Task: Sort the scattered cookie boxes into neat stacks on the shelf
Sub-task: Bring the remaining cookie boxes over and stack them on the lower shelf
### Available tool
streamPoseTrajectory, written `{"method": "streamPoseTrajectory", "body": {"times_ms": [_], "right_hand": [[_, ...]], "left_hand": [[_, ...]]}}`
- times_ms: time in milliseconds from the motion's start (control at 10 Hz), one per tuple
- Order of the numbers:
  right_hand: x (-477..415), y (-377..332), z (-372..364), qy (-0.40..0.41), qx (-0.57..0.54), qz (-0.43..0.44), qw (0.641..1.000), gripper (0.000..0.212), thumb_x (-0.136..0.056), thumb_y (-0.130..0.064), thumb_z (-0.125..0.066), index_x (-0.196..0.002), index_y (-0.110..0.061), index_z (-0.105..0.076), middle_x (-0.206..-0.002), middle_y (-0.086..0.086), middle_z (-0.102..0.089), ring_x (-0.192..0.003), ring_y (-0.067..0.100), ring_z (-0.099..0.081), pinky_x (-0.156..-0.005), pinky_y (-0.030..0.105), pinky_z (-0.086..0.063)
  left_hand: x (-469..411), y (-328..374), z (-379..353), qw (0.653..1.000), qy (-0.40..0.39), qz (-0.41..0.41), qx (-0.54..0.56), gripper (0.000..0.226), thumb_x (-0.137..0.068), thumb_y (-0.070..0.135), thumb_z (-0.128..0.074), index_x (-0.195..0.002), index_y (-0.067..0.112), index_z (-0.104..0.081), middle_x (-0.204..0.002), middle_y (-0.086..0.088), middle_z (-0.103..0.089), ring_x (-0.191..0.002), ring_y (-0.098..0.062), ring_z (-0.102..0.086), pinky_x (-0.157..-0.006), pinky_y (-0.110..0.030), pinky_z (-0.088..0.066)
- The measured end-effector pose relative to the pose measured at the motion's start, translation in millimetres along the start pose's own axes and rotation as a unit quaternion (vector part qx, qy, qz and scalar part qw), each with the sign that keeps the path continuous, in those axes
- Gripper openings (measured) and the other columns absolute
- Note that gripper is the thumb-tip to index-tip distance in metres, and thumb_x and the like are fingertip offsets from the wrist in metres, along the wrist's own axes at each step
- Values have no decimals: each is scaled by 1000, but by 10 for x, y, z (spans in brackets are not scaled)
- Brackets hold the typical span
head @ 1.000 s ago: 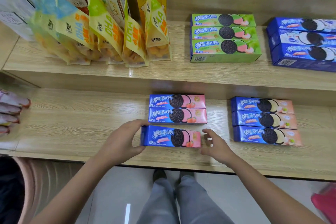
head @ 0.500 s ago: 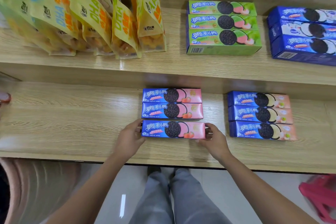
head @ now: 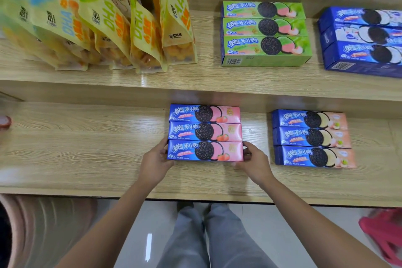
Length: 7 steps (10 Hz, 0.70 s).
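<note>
On the lower wooden shelf (head: 87,150) three blue-and-pink strawberry cookie boxes lie side by side in a tidy row. The nearest box (head: 205,151) is held at both ends: my left hand (head: 155,162) grips its left end and my right hand (head: 253,162) grips its right end. It touches the middle pink box (head: 205,132), which touches the far one (head: 204,113). To the right lies a row of three blue-and-peach boxes (head: 313,138). On the upper shelf stand three green boxes (head: 265,32) and three blue boxes (head: 363,39).
Yellow snack pouches (head: 104,28) lean in a row on the upper shelf's left. A pink-white item (head: 4,122) pokes in at the lower shelf's left edge. A red basket (head: 385,235) sits on the floor at right; my legs stand below the shelf front.
Both hands pushed the nearest pink box away from me until it met the two behind it; it now lies straight and flush. The camera tilted down and closer.
</note>
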State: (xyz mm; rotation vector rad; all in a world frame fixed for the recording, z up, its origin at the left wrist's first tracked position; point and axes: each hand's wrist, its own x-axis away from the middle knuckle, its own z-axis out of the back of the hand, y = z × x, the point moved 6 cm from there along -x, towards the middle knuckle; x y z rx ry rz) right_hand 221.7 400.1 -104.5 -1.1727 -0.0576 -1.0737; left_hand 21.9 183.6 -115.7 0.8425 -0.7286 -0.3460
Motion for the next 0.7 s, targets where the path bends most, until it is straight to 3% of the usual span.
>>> {"method": "streamPoseTrajectory", "body": {"times_ms": [100,200,300,400,500,600,700], "right_hand": [[-17,5,0,0,5,-1,1000,59,-57,-4,-82,-109,-19,-59,-77,-1,-63,-69,18,-61,-63,26,-50],[-31,-4,-1,-4,17,-7,1000,62,-58,-4,-81,-113,-16,-56,-80,1,-63,-74,21,-62,-68,29,-50],[-11,-56,6,-24,41,-8,999,73,-60,-4,-80,-124,-12,-45,-91,6,-59,-86,27,-60,-74,34,-49],[196,-29,163,-26,59,-12,998,76,-64,1,-75,-130,-13,-40,-110,10,-50,-93,24,-53,-69,28,-46],[476,12,307,-26,58,-16,998,62,-66,3,-72,-122,-13,-49,-114,12,-53,-90,22,-53,-66,25,-47],[784,-17,495,-12,49,-8,999,46,-70,3,-70,-110,-14,-57,-108,13,-59,-86,22,-56,-76,33,-50],[1376,-202,860,34,-30,29,999,33,-75,2,-68,-95,-24,-63,-99,11,-67,-80,16,-61,-78,30,-51]], "left_hand": [[-13,-6,13,1000,-1,6,3,84,-64,-10,-70,-133,32,-44,-83,8,-68,-75,2,-64,-66,-11,-48],[-10,23,1,1000,-8,-6,6,85,-64,-12,-69,-132,33,-44,-85,13,-67,-74,8,-63,-65,-8,-48],[11,114,-7,999,-12,-34,-9,87,-63,-11,-68,-134,29,-38,-98,25,-57,-80,15,-59,-66,-21,-50],[147,11,-3,1000,-5,1,-24,99,-67,-17,-63,-143,23,-16,-117,6,-44,-98,-9,-55,-69,-25,-46],[316,-98,22,999,38,2,-12,89,-72,-19,-56,-142,21,-19,-124,-4,-45,-100,-22,-53,-78,-32,-49],[602,-304,-3,997,77,-3,8,77,-70,-21,-52,-132,22,-36,-118,-16,-53,-88,-26,-55,-74,-22,-50],[1107,-558,-154,992,78,32,94,83,-58,-14,-51,-103,56,-50,-102,-24,-55,-68,-27,-49,-52,-5,-39]]}}
